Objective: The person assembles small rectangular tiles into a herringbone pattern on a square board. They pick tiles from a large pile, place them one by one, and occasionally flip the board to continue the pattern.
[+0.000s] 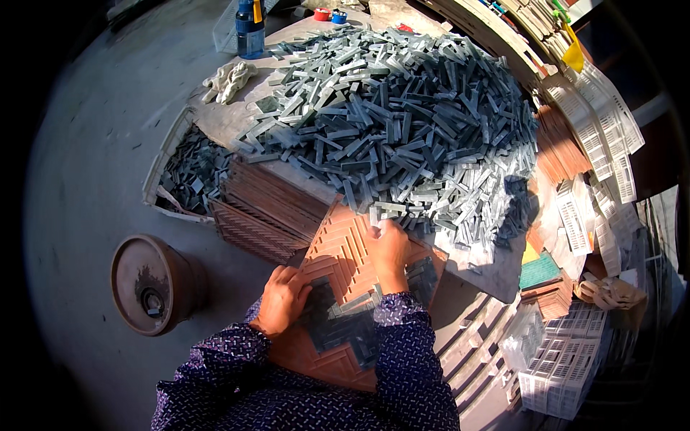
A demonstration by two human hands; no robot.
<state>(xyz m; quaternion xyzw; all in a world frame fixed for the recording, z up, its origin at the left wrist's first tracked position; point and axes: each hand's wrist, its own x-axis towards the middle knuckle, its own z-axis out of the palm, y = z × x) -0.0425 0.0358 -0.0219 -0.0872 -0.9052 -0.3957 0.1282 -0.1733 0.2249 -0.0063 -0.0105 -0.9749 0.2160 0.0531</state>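
Left hand [285,294], centre of frame, slightly left: fingers bent over the left side of the orange board [338,241]; fingertips at the dark strips laid there [338,327]. Its grip is curled, but cannot tell whether it closes on anything. Right hand [389,251], just right of centre: fingers drawn together over the upper part of the board, beside a pale strip [375,215]. Cannot tell whether that grip holds the strip or merely touches near it.

Hidden: lower board partly behind the patterned sleeves [406,341] and torso; its support cannot be made out. Strips under the right wrist are covered. Blue bottle [250,36] is cut off by the upper edge; frame corners are black. Right side of the strip pile [410,122] falls into shadow, single pieces hard to separate.

Orientation: board lies at centre to lower centre, long axis running from upper right to lower left, steeply tilted. Herringbone grooves bare at its upper end; dark strips fill a zigzag band across its middle. Pile spreads over the counter [496,271], upper centre, pieces pointing every way. Stack of brown boards [272,205] sits left of the board, grooved edges slanting down to the right.

Writing: any lettering on the bottle is too small to read
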